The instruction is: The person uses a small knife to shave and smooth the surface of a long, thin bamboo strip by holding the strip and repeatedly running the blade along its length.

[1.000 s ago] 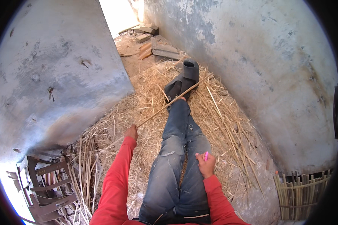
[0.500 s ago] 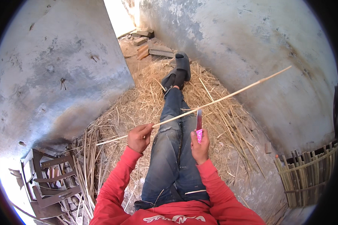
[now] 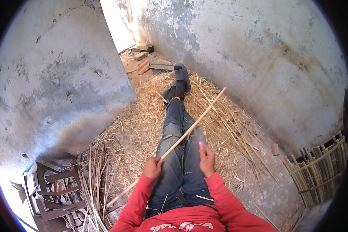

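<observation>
One pale strip [image 3: 190, 128] is pinched in my left hand [image 3: 152, 168] at seven o'clock, its far tip at two. My right hand [image 3: 207, 160], at five, is curled around a pink handle [image 3: 201, 144]. Beyond, straw [image 3: 146, 100] and grey shoes [image 3: 182, 74] lie toward twelve.

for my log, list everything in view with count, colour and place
strip: one, tan, in left hand
tool: one, pink part showing, in right hand
loose strips: many, tan, floor, both sides
shavings: uncountable, straw, floor
frame: one, brown, lower left
slatwork: one, brownish, lower right
rubble: several, grey/orange, top
walls: two, grey, left and right
shoes: two, grey, upper centre
jeans: one pair, blue, centre
top: one, red, bottom
left hand: one, bare, lower centre
right hand: one, bare, lower centre
</observation>
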Available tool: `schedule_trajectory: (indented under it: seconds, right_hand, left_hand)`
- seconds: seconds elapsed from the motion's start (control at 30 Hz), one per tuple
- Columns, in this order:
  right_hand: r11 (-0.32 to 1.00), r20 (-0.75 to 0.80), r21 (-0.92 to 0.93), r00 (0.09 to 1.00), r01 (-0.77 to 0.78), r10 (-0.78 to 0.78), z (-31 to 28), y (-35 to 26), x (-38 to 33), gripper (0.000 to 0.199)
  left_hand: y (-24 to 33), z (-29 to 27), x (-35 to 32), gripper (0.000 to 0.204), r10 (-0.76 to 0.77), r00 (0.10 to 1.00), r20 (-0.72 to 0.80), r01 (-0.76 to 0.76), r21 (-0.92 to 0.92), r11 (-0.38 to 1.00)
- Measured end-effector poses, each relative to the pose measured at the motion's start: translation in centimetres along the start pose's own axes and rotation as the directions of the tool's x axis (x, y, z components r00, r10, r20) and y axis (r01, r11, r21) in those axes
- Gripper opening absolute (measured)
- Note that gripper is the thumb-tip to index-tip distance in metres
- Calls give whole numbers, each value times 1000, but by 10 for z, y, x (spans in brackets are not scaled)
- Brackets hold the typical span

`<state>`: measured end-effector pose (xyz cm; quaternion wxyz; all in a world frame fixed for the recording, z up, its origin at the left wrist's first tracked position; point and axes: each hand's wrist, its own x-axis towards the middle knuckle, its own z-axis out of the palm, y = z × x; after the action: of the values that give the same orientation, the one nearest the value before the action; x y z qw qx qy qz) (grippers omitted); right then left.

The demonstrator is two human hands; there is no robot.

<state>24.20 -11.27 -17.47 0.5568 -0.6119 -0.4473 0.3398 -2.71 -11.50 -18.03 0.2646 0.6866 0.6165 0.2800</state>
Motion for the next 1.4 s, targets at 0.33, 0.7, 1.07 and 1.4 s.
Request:
schedule_trajectory:
  seconds: [0.33,0.7,1.07,1.4]
  right_hand:
    - [857,615,-425,788,292,36,48,-21,-23,38]
    - [692,616,-599,784,404,75,58,-10,27,49]
    - [686,210,-680,965,260,-157,27,92,154,36]
    - [845,-67,-482,952,230,-298,-89,80,223,48]
  left_hand:
    - [-27,-5,1,20,-210,946,247,291,-359,887]
    - [-53,-30,-47,32,-285,893,349,415,-394,820]
    - [-100,-88,-133,27,-226,968,108,216,90,972]
    - [-123,-72,-202,27,-230,966,-121,227,-40,973]
